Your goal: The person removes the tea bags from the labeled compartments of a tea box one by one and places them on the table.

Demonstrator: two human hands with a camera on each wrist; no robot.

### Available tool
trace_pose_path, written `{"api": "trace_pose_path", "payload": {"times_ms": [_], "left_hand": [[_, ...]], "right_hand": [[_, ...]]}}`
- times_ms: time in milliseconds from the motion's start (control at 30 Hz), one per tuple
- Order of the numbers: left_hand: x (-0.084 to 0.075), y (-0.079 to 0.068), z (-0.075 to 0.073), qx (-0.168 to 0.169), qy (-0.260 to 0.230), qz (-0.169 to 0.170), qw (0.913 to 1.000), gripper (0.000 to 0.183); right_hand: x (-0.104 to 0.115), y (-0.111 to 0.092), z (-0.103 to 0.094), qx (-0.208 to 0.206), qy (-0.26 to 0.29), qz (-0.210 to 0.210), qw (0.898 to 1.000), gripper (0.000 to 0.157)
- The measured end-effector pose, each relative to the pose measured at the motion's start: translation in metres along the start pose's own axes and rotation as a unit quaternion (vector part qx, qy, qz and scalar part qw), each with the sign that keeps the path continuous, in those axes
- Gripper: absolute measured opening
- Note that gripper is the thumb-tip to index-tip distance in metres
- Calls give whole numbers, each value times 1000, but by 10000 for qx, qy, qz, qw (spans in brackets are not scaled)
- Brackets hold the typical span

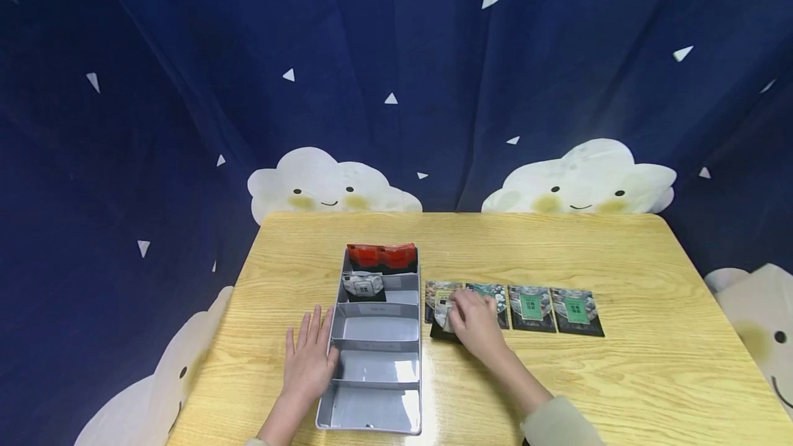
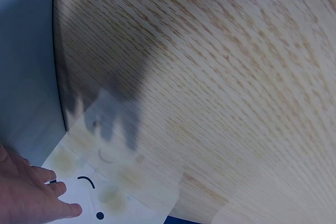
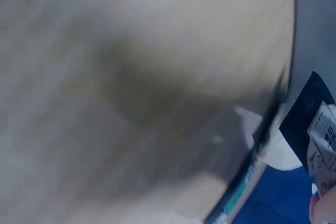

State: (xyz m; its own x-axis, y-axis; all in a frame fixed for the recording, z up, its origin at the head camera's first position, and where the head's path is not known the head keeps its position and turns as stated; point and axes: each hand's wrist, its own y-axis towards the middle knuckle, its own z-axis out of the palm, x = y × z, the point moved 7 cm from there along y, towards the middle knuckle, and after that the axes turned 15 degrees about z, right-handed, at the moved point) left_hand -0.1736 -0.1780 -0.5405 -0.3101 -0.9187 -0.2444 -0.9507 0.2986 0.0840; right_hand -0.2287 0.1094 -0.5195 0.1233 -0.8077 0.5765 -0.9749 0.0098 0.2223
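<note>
A grey tray with compartments (image 1: 372, 408) stands on the table. My left hand (image 1: 308, 365) lies along its left side, fingers extended and thumb at the rim. In the left wrist view the left fingers (image 2: 55, 187) are spread beside the tray's outer wall. My right hand (image 1: 480, 322) pinches a black-and-white sachet (image 3: 319, 139) just right of the tray. The sachet is tilted, raised off the table in the right wrist view. Two red-and-black sachets (image 1: 396, 259) fill the tray's far compartment. Another black-and-white sachet (image 1: 363, 286) occupies the left of the second compartment.
To the right of the tray lies a row of flat sachets: an orange-brown one (image 1: 431, 289), a teal one (image 1: 492, 290) partly under the right hand, and two green-labelled ones (image 1: 531, 308). A dark blue curtain (image 1: 434, 54) with cloud prints hangs behind the wooden table (image 1: 650, 377).
</note>
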Motion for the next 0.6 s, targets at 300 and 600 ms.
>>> {"api": "trace_pose_path", "payload": {"times_ms": [300,600], "left_hand": [[1,-1,1,-54,-30,-15,10000,61],[0,-1,0,-12,-57,-40,10000,61]], "right_hand": [[-5,-19,30,270,-257,-73,9993,14],[-10,-33,47,60,-890,-661,9938,12]]}}
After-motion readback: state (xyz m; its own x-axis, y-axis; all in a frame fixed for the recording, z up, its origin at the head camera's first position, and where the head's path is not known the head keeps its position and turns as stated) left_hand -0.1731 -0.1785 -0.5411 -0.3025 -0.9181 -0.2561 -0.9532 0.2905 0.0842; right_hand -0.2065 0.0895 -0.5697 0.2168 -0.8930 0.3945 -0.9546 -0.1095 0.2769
